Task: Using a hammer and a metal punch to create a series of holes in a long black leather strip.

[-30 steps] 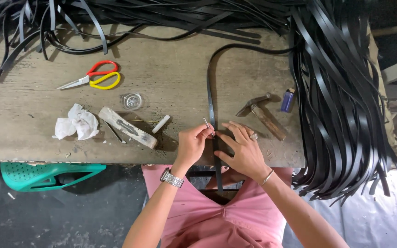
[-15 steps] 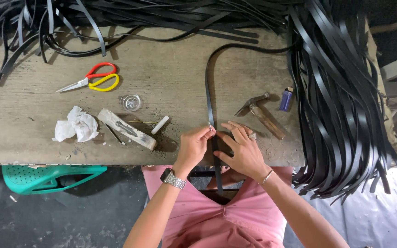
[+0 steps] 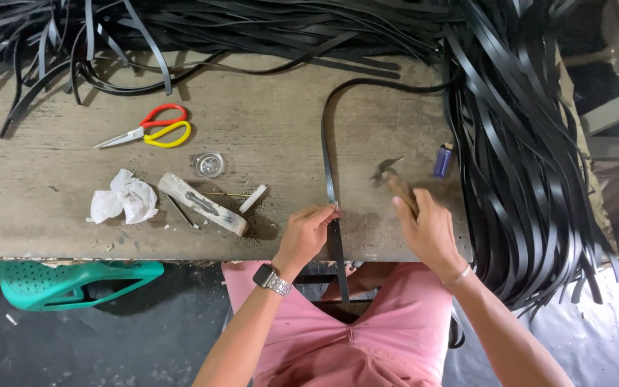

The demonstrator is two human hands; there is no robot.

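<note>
A long black strap (image 3: pixel 327 154) runs down the wooden workbench (image 3: pixel 281 136) and over its near edge toward my lap. My left hand (image 3: pixel 306 235), with a metal wristwatch on it, pinches the strap near the bench edge, where a small metal piece sits on it. My right hand (image 3: pixel 424 228) rests on the wooden handle of a small hammer (image 3: pixel 392 179) lying just right of the strap; the fingers are curled over the handle.
Scissors (image 3: pixel 148 133) with red and yellow handles, a small clear round dish (image 3: pixel 209 164), crumpled white paper (image 3: pixel 123 199), a whitish block (image 3: pixel 200 204) and a blue lighter (image 3: pixel 443 159) lie on the bench. Piles of black straps (image 3: pixel 524 158) cover the back and right side. A green plastic stool (image 3: pixel 73 283) stands below left.
My right hand has left the strap and moved right onto the hammer handle. My left hand stays pinching the strap at the bench edge.
</note>
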